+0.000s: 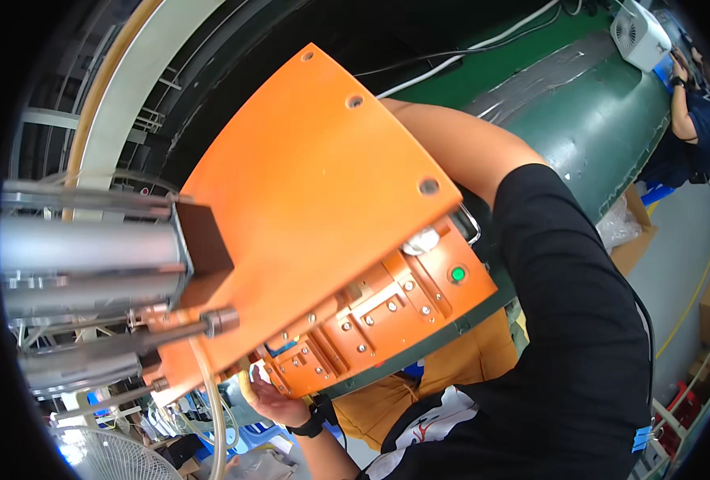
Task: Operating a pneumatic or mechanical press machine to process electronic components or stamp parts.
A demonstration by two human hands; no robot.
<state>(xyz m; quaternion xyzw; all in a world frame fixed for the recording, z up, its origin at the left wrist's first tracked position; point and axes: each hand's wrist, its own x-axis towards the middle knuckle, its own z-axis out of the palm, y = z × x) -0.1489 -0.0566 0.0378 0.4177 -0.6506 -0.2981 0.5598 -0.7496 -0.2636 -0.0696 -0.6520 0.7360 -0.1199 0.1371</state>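
Observation:
An orange machine fills the middle of the head view, its broad upper plate [315, 176] standing over an orange base [395, 312] that bears several bolted blocks. At the base's near left corner is my left hand [273, 400], palm partly turned up and fingers apart; its fingertips are close to the machine's edge, and whether they touch is unclear. I see nothing held in it. My right forearm [459, 144] runs behind the upper plate, which hides the whole right hand. A green button [457, 274] sits on the base's right end, near a white rounded part [421, 241].
Metal cylinders [91, 248] and a rod with a round end [219, 322] stand at left over the plate. A clear hose [215, 400] hangs below them. The green bench top [587, 112] carries cables and a white fan [639, 36]. Another person [699, 128] works at far right.

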